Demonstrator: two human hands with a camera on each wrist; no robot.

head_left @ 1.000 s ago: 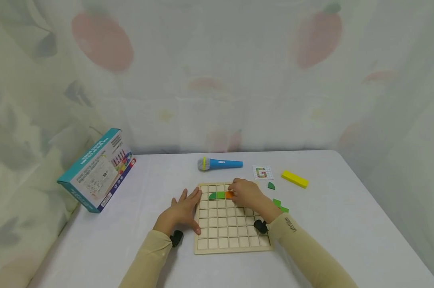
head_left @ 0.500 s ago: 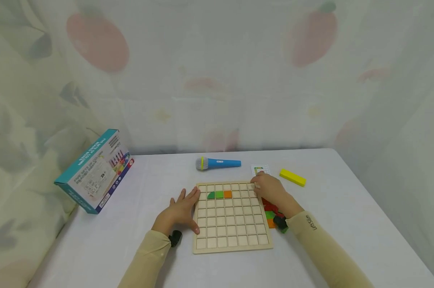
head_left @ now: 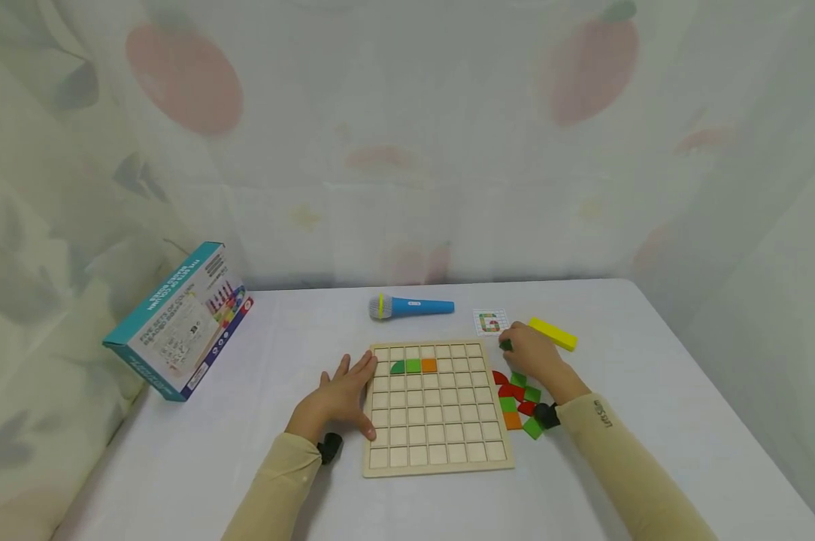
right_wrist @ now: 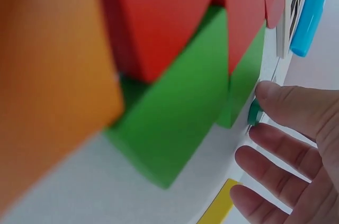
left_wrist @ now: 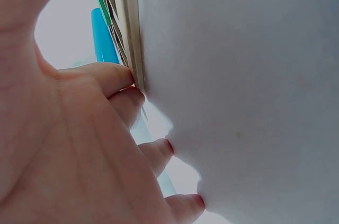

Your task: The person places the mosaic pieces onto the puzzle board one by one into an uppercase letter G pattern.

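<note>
A wooden grid board (head_left: 438,473) lies in front of me. In one of its upper rows sit a dark green quarter-circle tile (head_left: 397,367), a light green square tile (head_left: 413,366) and an orange square tile (head_left: 429,365), side by side. My left hand (head_left: 336,402) rests with spread fingers against the board's left edge; the left wrist view shows fingertips touching that edge. Beyond the board's upper right corner, my right hand (head_left: 534,356) pinches another dark green quarter-circle tile (right_wrist: 255,112) between thumb and index finger, at the table surface.
Loose red, green and orange tiles (head_left: 512,421) lie along the board's right edge. Behind are a pattern card (head_left: 491,321), a yellow bar (head_left: 552,334) and a blue toy microphone (head_left: 421,307). A box (head_left: 184,323) stands at the left.
My right hand has left the orange tile on the board and moved right, past the board's upper right corner, to the dark green quarter-circle tile. My left hand has stayed in place.
</note>
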